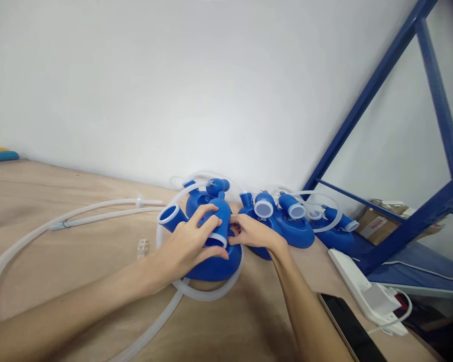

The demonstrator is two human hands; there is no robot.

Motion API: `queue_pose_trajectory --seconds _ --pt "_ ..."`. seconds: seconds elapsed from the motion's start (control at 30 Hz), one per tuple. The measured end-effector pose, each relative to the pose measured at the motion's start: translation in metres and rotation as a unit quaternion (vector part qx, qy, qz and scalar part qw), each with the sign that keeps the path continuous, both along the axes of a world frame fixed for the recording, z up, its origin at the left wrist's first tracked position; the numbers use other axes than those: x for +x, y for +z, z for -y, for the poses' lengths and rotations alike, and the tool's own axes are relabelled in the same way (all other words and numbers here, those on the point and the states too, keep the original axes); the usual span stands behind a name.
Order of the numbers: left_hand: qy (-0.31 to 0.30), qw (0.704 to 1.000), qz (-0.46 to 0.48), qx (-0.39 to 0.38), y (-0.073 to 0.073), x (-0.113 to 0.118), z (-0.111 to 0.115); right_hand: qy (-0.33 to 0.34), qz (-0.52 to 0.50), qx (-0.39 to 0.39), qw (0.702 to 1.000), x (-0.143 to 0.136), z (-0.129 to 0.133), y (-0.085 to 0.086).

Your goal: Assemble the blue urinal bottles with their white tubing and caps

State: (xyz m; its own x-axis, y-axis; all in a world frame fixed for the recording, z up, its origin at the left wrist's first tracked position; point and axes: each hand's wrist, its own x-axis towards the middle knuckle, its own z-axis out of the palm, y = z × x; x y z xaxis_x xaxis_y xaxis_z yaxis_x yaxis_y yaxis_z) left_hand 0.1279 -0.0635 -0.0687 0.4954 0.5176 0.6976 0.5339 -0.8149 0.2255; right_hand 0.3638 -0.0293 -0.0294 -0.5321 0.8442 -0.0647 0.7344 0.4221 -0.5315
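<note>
A blue vessel (pixel 215 269) with an open, white-rimmed side neck (pixel 171 217) stands on the wooden table (pixel 98 246). My left hand (pixel 196 236) is wrapped round the blue cylindrical part (pixel 221 218) on top of it, thumb near its white rim. On the right side of that part, my right hand (pixel 249 232) has its fingers bent together against the vessel; whatever lies between the fingertips is hidden. A translucent hose (pixel 207 293) curves around the vessel's base.
Several similar blue vessels (pixel 296 231) stand behind and to the right, by the white wall. Long hoses (pixel 38 234) lie at the left, near a small clear clip (pixel 142 248). A phone (pixel 349 324), power strip (pixel 351 281) and blue metal frame (pixel 366 100) are at the right.
</note>
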Motion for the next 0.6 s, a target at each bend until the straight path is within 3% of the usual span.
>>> queue_pose_trajectory --seconds 0.2,0.3,0.43,0.53,0.6 --pt "-0.034 0.997 0.001 -0.069 0.005 0.002 -0.011 0.008 0.001 0.033 0.999 -0.003 0.008 -0.006" --pt "-0.084 0.985 0.004 -0.150 0.029 -0.018 -0.016 -0.017 -0.018 0.043 0.999 -0.004 0.008 -0.011" --pt "-0.136 0.937 0.084 -0.312 0.076 -0.066 -0.024 -0.019 -0.023 0.045 0.999 -0.006 0.010 -0.016" --pt "-0.019 0.944 0.131 -0.303 0.091 -0.109 -0.052 -0.012 -0.019 0.059 0.998 -0.008 0.013 -0.016" --pt "0.118 0.952 0.071 -0.273 0.079 -0.135 -0.085 -0.007 -0.018 0.071 0.997 -0.009 0.014 -0.015"
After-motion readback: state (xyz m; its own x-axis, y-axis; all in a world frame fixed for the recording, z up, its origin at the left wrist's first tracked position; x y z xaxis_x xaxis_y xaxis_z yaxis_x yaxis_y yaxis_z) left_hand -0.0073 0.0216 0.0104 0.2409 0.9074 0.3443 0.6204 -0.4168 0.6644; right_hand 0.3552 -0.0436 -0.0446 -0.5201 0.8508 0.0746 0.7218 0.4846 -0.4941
